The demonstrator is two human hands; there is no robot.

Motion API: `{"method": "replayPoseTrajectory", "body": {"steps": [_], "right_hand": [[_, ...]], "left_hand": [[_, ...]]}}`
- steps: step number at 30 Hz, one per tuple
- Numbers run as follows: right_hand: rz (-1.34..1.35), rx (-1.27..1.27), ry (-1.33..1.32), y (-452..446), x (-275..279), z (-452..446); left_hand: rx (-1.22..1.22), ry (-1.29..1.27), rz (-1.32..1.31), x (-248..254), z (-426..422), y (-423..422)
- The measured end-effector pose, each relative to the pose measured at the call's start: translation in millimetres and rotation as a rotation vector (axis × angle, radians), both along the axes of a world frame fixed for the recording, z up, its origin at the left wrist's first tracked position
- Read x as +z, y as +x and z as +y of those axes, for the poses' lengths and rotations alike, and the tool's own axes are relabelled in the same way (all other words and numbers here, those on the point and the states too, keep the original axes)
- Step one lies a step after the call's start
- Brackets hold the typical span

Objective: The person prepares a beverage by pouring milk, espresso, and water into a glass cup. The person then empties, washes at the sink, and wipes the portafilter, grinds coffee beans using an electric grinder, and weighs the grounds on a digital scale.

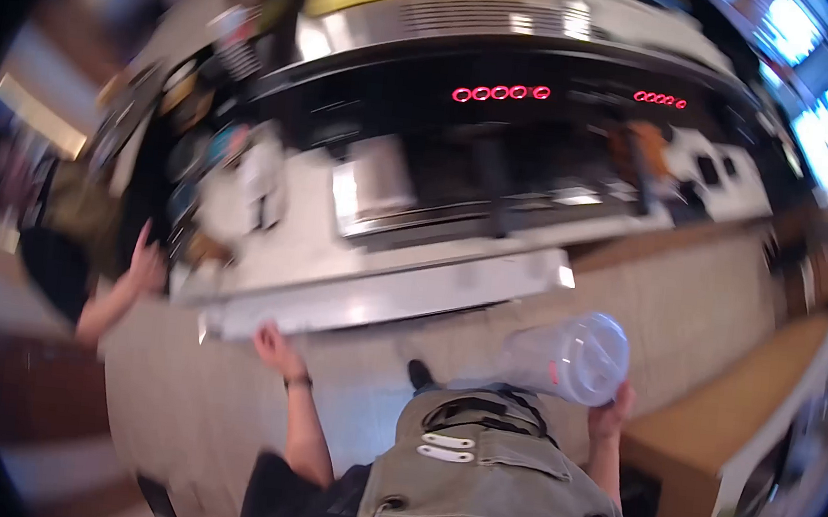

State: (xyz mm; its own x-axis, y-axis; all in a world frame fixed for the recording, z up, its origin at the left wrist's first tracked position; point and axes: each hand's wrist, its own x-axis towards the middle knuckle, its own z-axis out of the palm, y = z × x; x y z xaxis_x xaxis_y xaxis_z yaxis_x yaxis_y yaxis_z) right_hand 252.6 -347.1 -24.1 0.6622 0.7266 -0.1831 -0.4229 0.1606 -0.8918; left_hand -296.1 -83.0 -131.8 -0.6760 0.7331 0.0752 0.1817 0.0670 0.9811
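Though translucent — container against right fingers

Looks like a commercial kitchen or food-service counter. Shown by a long dark appliance with rows of glowing red rings, ahead of the right hand; by a pale worktop just past the left hand; by a lidded plastic container in the right hand; by a canvas apron between the hands; and by another person beyond the left hand.
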Motion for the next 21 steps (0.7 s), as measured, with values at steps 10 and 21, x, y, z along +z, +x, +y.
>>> {"method": "replayPoseTrajectory", "body": {"steps": [10, 21], "right_hand": [[0.197, -0.235, 0.241, 183, 46, -131], [-0.045, -0.638, 0.173, 492, 119, -292]], "left_hand": [[-1.52, -0.703, -0.1, -71, -112, 431], [-1.382, -1.352, -0.152, -171, -117, 757]]}}
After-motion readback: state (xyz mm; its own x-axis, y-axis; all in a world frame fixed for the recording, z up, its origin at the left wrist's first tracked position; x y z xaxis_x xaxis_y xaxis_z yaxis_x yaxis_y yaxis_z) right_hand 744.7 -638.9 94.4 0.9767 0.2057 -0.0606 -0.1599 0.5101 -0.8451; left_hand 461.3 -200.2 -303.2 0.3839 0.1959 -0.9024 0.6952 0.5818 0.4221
